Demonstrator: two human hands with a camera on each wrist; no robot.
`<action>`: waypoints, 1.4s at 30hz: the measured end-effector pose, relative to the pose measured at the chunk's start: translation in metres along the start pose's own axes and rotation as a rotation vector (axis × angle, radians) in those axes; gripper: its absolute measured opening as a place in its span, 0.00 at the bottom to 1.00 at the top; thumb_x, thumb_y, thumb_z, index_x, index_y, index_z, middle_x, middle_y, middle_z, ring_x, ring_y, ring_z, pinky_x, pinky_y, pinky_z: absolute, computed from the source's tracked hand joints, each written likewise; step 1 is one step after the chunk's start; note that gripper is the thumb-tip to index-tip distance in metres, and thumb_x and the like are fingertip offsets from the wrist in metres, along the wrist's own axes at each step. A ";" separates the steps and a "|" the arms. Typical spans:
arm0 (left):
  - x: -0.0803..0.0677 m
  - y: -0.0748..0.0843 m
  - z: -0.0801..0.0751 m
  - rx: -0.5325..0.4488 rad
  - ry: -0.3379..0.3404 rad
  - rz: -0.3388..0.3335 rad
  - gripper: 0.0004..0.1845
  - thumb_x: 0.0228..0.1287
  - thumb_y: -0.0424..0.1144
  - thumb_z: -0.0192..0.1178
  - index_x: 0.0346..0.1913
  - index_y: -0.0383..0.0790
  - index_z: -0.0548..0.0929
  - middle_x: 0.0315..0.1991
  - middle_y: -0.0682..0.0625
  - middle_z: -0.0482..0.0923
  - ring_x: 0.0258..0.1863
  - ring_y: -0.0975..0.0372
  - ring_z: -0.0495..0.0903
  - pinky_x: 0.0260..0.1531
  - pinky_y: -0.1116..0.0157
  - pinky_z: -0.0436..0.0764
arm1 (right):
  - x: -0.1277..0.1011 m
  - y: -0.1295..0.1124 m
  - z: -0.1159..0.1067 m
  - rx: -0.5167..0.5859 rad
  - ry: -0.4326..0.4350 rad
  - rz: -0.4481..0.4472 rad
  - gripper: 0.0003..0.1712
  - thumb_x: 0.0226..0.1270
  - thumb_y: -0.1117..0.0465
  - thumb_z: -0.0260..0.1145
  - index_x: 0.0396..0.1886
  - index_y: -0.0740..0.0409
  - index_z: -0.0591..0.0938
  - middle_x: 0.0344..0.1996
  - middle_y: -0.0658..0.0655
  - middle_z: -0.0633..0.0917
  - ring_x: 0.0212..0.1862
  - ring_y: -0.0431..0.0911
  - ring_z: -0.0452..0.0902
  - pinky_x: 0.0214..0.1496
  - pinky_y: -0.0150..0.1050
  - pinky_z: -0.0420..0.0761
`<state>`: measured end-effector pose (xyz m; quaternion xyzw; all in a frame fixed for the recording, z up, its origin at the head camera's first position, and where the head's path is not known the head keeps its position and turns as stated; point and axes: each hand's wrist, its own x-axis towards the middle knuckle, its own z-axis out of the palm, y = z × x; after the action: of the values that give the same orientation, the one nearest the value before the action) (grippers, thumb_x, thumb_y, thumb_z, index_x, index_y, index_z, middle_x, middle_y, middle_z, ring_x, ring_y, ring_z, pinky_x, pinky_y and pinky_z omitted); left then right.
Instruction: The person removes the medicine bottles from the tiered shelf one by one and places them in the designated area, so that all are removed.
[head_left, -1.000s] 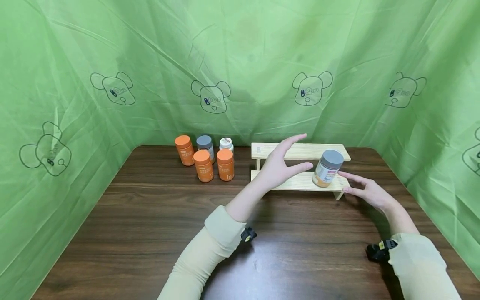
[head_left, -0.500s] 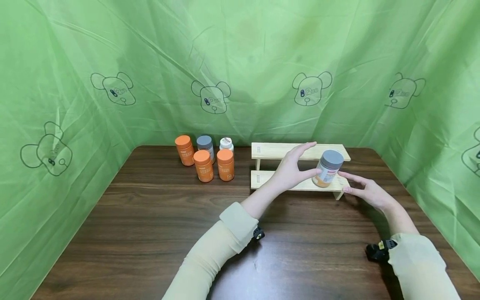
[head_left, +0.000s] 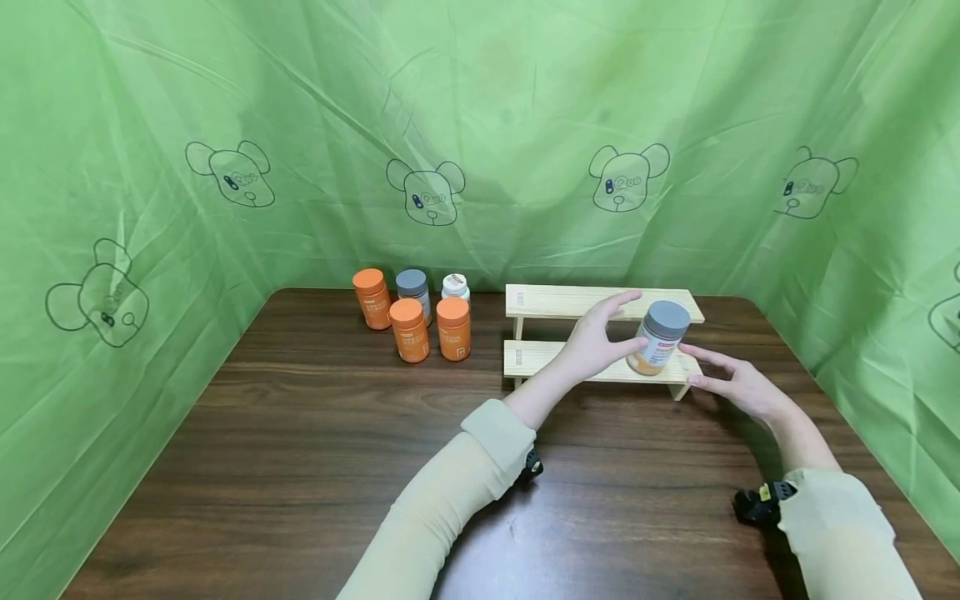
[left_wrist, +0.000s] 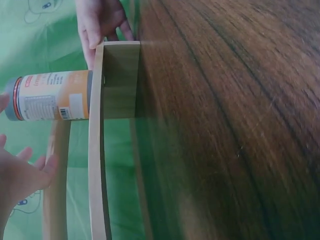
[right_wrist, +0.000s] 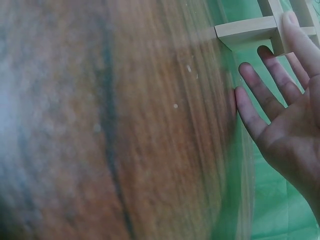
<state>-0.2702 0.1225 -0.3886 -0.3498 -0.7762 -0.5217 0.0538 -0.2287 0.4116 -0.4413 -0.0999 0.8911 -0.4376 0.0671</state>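
Note:
A grey-capped bottle (head_left: 658, 337) with an orange and white label stands on the lower step of a small two-step wooden rack (head_left: 551, 302). My left hand (head_left: 600, 337) is just left of it with the fingers spread; the thumb reaches its side and the index finger stretches over the upper step. In the left wrist view the bottle (left_wrist: 50, 95) is beside the step board (left_wrist: 115, 80), and the left hand's fingers (left_wrist: 22, 172) are spread and not wrapped round it. My right hand (head_left: 731, 382) lies flat, fingertips touching the rack's right end; its palm (right_wrist: 287, 125) faces the camera.
Several bottles stand at the back left of the dark wooden table (head_left: 300, 467): orange ones (head_left: 409, 329) (head_left: 453, 327) (head_left: 371, 297), a grey-capped one (head_left: 412, 292) and a white one (head_left: 454, 287). A green printed curtain (head_left: 150, 208) closes off three sides.
My left hand has moved right and down along the rack, coming up against the grey-capped bottle. The right hand and the bottle have stayed in place.

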 end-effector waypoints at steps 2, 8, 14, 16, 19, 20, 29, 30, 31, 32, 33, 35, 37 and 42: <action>0.001 -0.001 0.002 -0.014 0.002 0.002 0.35 0.57 0.44 0.67 0.68 0.52 0.66 0.65 0.57 0.68 0.62 0.61 0.70 0.61 0.68 0.68 | 0.000 0.000 0.000 -0.003 -0.002 0.004 0.35 0.66 0.53 0.63 0.71 0.46 0.63 0.70 0.66 0.59 0.70 0.63 0.47 0.65 0.67 0.49; 0.003 -0.005 0.008 -0.044 -0.001 -0.008 0.32 0.57 0.42 0.67 0.65 0.53 0.70 0.64 0.58 0.70 0.62 0.62 0.69 0.58 0.64 0.72 | 0.000 0.000 0.000 -0.014 -0.004 0.004 0.35 0.66 0.53 0.63 0.71 0.45 0.63 0.70 0.66 0.60 0.70 0.63 0.48 0.65 0.67 0.50; 0.005 -0.004 0.010 -0.050 -0.020 -0.028 0.30 0.58 0.43 0.66 0.64 0.54 0.71 0.63 0.59 0.71 0.62 0.65 0.70 0.53 0.68 0.74 | 0.001 0.001 0.000 -0.015 0.000 -0.001 0.34 0.66 0.54 0.63 0.71 0.46 0.63 0.70 0.66 0.60 0.70 0.63 0.48 0.65 0.67 0.50; 0.007 -0.004 0.011 -0.055 -0.019 -0.025 0.29 0.58 0.42 0.66 0.64 0.53 0.71 0.62 0.59 0.72 0.61 0.66 0.70 0.53 0.69 0.75 | 0.001 0.001 0.000 -0.014 -0.001 0.001 0.34 0.66 0.53 0.62 0.71 0.45 0.63 0.70 0.66 0.60 0.70 0.63 0.48 0.65 0.67 0.50; 0.009 -0.004 0.013 -0.060 -0.021 -0.005 0.30 0.57 0.41 0.67 0.64 0.51 0.71 0.62 0.57 0.72 0.61 0.67 0.70 0.54 0.69 0.74 | 0.000 0.001 0.000 -0.014 -0.004 0.006 0.35 0.67 0.53 0.62 0.71 0.45 0.63 0.70 0.66 0.60 0.70 0.62 0.48 0.65 0.67 0.50; 0.009 -0.004 0.014 -0.059 -0.024 0.004 0.31 0.57 0.41 0.67 0.64 0.50 0.71 0.62 0.56 0.72 0.61 0.67 0.70 0.54 0.69 0.74 | 0.000 0.001 0.000 -0.015 -0.004 0.007 0.35 0.67 0.53 0.62 0.72 0.45 0.63 0.70 0.66 0.60 0.70 0.61 0.48 0.65 0.67 0.51; 0.016 -0.002 0.021 -0.028 -0.043 0.005 0.31 0.56 0.46 0.68 0.64 0.53 0.71 0.61 0.60 0.73 0.57 0.71 0.72 0.57 0.73 0.69 | 0.000 0.000 0.000 -0.024 -0.005 0.003 0.35 0.67 0.53 0.62 0.72 0.45 0.62 0.70 0.63 0.61 0.70 0.58 0.49 0.65 0.66 0.52; 0.016 -0.002 0.022 -0.023 -0.043 0.005 0.31 0.56 0.46 0.68 0.63 0.53 0.71 0.60 0.60 0.73 0.56 0.71 0.72 0.57 0.73 0.70 | -0.001 0.000 0.000 -0.026 -0.004 0.003 0.35 0.67 0.53 0.62 0.72 0.45 0.62 0.70 0.63 0.62 0.71 0.54 0.50 0.65 0.66 0.53; 0.017 -0.002 0.023 -0.017 -0.042 0.004 0.30 0.56 0.46 0.68 0.63 0.54 0.71 0.60 0.60 0.73 0.56 0.72 0.72 0.56 0.74 0.70 | -0.001 0.000 0.000 -0.028 -0.003 0.001 0.35 0.67 0.53 0.62 0.72 0.45 0.62 0.70 0.62 0.62 0.71 0.48 0.51 0.64 0.66 0.53; 0.017 -0.002 0.023 -0.015 -0.042 0.002 0.30 0.56 0.46 0.68 0.62 0.54 0.71 0.59 0.60 0.74 0.55 0.72 0.72 0.56 0.74 0.70 | -0.001 0.000 0.001 -0.030 -0.002 0.000 0.34 0.67 0.53 0.62 0.72 0.45 0.62 0.70 0.62 0.62 0.70 0.43 0.52 0.64 0.65 0.54; 0.016 -0.001 0.023 -0.009 -0.040 -0.001 0.29 0.56 0.46 0.68 0.62 0.54 0.71 0.59 0.60 0.74 0.54 0.72 0.73 0.55 0.74 0.70 | -0.001 0.001 0.001 -0.029 -0.002 -0.001 0.34 0.67 0.53 0.62 0.72 0.45 0.63 0.70 0.62 0.63 0.68 0.37 0.53 0.64 0.65 0.54; 0.016 0.000 0.023 -0.009 -0.036 -0.010 0.29 0.56 0.46 0.68 0.61 0.54 0.72 0.58 0.60 0.75 0.53 0.72 0.74 0.54 0.74 0.71 | -0.001 0.001 0.001 -0.031 0.001 -0.005 0.34 0.67 0.53 0.62 0.71 0.45 0.63 0.69 0.61 0.63 0.64 0.28 0.53 0.64 0.64 0.55; 0.015 0.001 0.022 -0.010 -0.034 -0.018 0.28 0.56 0.46 0.68 0.61 0.55 0.72 0.57 0.61 0.75 0.52 0.72 0.74 0.54 0.73 0.72 | -0.001 0.000 0.001 -0.033 0.001 -0.009 0.34 0.67 0.54 0.62 0.71 0.45 0.63 0.69 0.60 0.64 0.60 0.23 0.54 0.64 0.64 0.55; 0.014 0.002 0.023 -0.055 -0.011 -0.033 0.28 0.55 0.43 0.69 0.60 0.55 0.73 0.57 0.62 0.75 0.48 0.72 0.77 0.52 0.72 0.73 | -0.001 -0.001 0.001 -0.025 -0.001 -0.014 0.34 0.67 0.54 0.62 0.71 0.45 0.63 0.69 0.60 0.64 0.60 0.22 0.54 0.64 0.64 0.54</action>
<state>-0.2734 0.1487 -0.3912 -0.3413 -0.7675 -0.5417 0.0311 -0.2271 0.4109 -0.4412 -0.1071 0.8958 -0.4267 0.0633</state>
